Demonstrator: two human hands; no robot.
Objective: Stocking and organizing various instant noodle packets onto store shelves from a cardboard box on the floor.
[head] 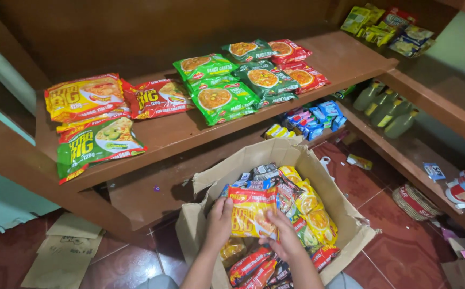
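We are looking down at a brown wooden shelf (189, 134) running across the upper half of the frame above a dark red tiled floor (398, 246). An open brown cardboard box (344, 206) is sitting on the floor at lower centre, its flaps spread so the mixed snack packets inside are lying within easy reach.

Our left hand (219, 220) and right hand (285, 238) are both closing around a yellow and red plastic noodle packet (249, 213), fingers curled over its lower edge and sides. The packet is standing just above the box's contents, printed face turned up toward us, likely so we can read it. Its long axis is running roughly left to right across the frame, tilted slightly down at the right.

On the shelf, matching yellow, red and green noodle packets (96, 123) are lying flat at the left, with smaller green and red packets (243, 77) grouped by colour toward the centre. Green plastic bottles (387, 109) are lying on a lower shelf at the right.
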